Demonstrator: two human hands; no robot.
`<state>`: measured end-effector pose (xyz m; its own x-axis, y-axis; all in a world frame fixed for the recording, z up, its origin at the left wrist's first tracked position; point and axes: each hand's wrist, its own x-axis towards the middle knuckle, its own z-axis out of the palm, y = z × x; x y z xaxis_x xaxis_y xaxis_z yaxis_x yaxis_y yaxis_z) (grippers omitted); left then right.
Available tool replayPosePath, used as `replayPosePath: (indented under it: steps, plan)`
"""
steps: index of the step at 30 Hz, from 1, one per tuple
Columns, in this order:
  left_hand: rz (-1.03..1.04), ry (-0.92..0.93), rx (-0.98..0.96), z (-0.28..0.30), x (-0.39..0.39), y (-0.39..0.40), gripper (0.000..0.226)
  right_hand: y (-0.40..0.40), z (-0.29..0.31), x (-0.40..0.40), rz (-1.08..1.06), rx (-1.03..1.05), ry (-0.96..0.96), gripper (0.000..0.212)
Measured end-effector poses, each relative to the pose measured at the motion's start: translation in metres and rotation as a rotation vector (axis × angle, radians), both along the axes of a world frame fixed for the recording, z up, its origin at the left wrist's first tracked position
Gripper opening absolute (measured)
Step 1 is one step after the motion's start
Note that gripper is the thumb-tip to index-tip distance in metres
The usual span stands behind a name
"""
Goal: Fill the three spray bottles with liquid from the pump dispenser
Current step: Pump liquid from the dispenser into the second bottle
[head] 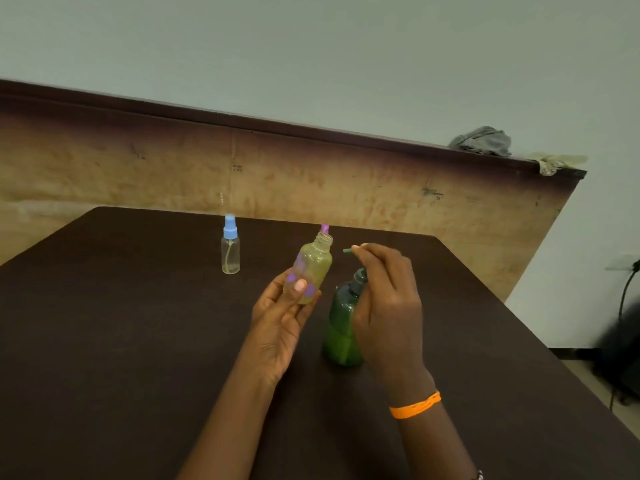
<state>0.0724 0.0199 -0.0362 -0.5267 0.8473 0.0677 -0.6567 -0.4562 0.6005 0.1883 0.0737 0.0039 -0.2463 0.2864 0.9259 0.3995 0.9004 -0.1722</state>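
Presently the left hand (277, 323) grips the uncapped bottle (309, 271), tilted, its mouth just short of the nozzle (347, 251). The right hand (388, 306) rests curled on the dispenser (341, 327) pump head. Risk: misaligned mouth, liquid spilling onto the table (138, 341).

My left hand (282, 318) holding the open bottle (311, 271) and my right hand (388, 306) on the green pump dispenser (341, 327) crowd the table's (121, 341) middle. The blue-capped spray bottle (230, 249) stands apart, far left. Bare tabletop lies between it and me, and to my right.
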Motion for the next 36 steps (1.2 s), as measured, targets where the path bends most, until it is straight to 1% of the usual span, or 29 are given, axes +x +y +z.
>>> replayPosePath:
  steps: [1,3,6,15,20,29,36]
  plan:
    - [0.007,0.003,-0.013,0.001,0.001,0.0,0.036,0.001,-0.001,0.0,-0.014,0.005,0.003,0.038]
    - [0.023,0.022,-0.035,0.002,0.003,0.002,0.031,0.002,0.0,-0.001,-0.046,0.009,0.02,0.037]
    - [0.027,0.023,-0.046,0.002,0.003,0.002,0.035,0.004,0.0,-0.002,-0.091,0.003,0.044,0.035]
    - [0.009,0.031,-0.07,0.001,-0.001,0.0,0.051,0.005,0.003,-0.007,-0.114,0.07,0.021,0.037]
    - [-0.015,0.02,-0.043,0.002,0.0,0.0,0.055,0.006,-0.006,-0.011,-0.208,0.112,0.054,0.038]
    - [-0.027,-0.01,-0.017,0.001,-0.002,0.001,0.052,0.01,-0.01,-0.018,-0.331,0.153,0.08,0.034]
    - [-0.066,0.047,-0.004,0.001,0.0,0.002,0.041,0.009,-0.01,-0.022,-0.317,0.13,0.127,0.034]
